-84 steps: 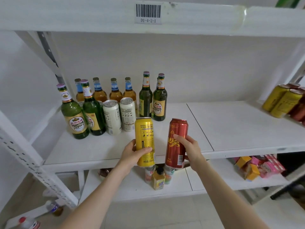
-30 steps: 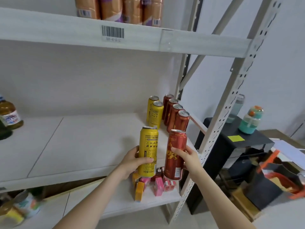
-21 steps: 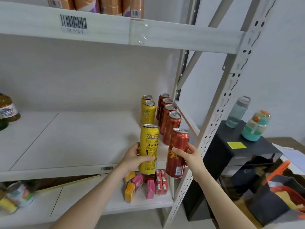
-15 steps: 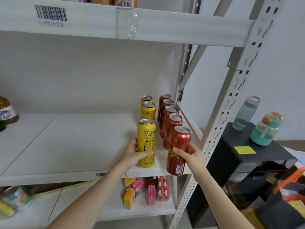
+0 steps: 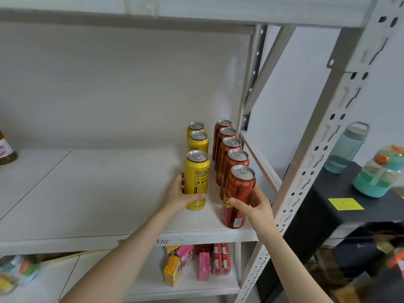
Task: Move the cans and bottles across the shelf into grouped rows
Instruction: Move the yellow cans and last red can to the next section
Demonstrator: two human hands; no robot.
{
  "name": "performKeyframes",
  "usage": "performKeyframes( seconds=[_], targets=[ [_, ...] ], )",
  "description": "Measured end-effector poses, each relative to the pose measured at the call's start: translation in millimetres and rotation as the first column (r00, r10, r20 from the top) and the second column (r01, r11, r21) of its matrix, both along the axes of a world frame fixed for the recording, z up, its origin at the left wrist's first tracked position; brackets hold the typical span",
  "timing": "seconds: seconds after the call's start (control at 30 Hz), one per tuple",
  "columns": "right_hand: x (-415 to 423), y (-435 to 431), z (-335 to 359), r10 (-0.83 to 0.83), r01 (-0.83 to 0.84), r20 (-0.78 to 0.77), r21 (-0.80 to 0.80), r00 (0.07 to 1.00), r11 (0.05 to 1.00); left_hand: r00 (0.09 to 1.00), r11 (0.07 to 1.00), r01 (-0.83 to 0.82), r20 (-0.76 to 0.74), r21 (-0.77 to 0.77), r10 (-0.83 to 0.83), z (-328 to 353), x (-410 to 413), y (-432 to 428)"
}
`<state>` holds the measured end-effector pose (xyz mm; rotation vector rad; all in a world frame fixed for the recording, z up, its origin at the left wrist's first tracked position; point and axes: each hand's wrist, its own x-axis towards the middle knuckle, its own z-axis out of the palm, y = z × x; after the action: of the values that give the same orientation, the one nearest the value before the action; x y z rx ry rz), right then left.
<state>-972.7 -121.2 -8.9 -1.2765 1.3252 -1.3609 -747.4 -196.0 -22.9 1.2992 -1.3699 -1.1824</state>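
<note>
far left, a bottle (image 5: pixel 6 149) sits cut off by the frame edge, well apart from the rest; w/ only part showing, can't tell its type, but it prob. belongs to a group not yet moved. the middle shelf (image 5: pixel 87 193) is bare btwn it and the cans. left hand (image 5: pixel 178 194) is wrapped round the lower half of a yellow can (image 5: pixel 197 180), thumb in front, fingers behind; the can stands upright w/ its base on or just at the shelf, right in front of two yellow cans (image 5: pixel 197 138) lined up toward the back wall. held low like that it prob. lets the hand steer the base into line w/ the row. just beside, the right hand (image 5: pixel 254 207) grips a red can (image 5: pixel 238 197) around its middle, thumb across the front; the can leans slightly left at the bottom, base near the shelf's front edge, at the front of four red cans (image 5: pixel 229 149) running back along the upright post (image 5: pixel 310 154). so both rows build back to front, colours kept apart w/ a gap btwn them. judging by this, both cans are about set down; the red one needs straightening and a nudge back, since it's close to the lip. on the lower shelf, small cartons (image 5: pixel 196 262) stand grouped. far right, two water bottles (image 5: pixel 363 158) sit on a black worktop.
</note>
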Motion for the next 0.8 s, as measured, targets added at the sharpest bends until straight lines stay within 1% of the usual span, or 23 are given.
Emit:
performKeyframes(
  seconds=[0.3,0.53,0.8],
  targets=[
    [-1.5,-2.2,-2.0,0.008,-0.008,-0.009,-0.014,1.000,1.000,1.000,1.000,-0.020,0.002,-0.016,0.020,0.9,-7.7,-19.2],
    [1.6,-0.9,-1.6,0.024,-0.024,0.006,-0.013,1.000,1.000,0.996,0.996,-0.074,-0.047,-0.043,0.072,3.2,-9.0,-31.2],
    [0.0,-3.4,-3.2,0.021,-0.021,-0.004,-0.010,1.000,1.000,0.998,0.996,-0.048,-0.049,-0.079,0.044,-1.8,-7.8,-39.5]
  ],
)
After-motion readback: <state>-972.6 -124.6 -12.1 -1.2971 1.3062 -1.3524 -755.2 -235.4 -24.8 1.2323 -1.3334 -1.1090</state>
